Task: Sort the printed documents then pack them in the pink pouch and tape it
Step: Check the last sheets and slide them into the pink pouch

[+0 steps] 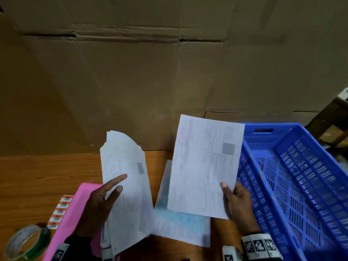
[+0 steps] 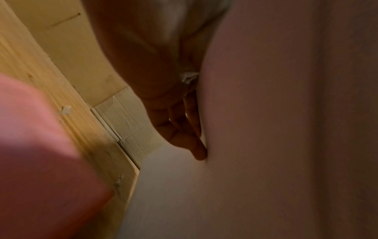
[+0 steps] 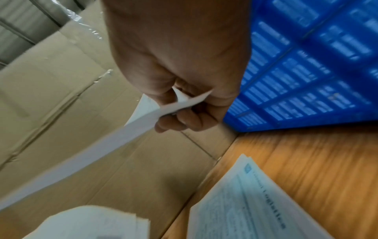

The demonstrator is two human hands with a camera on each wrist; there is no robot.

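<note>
The right hand (image 1: 238, 201) is pinching the near right corner of a single sheet (image 1: 205, 164), thumb on top and the other fingers (image 3: 184, 120) curled beneath, and is holding it lifted off the table (image 1: 47, 176) with its long axis running near to far. Directly under it, the sorted pile (image 1: 180, 227) is lying flat on the table, its long side running the same way, so the sheet looks set to go straight down, and this hand is the nearer one for it. To the left, the left hand (image 1: 99, 206) is gripping the unsorted stack (image 1: 126, 185), thumb across the face and fingers (image 2: 196, 145) behind. The pink pouch (image 1: 75, 210) is lying under that hand, with the tape roll (image 1: 27, 242) at the near left. A blue crate (image 1: 293, 176) is sitting to the right.
</note>
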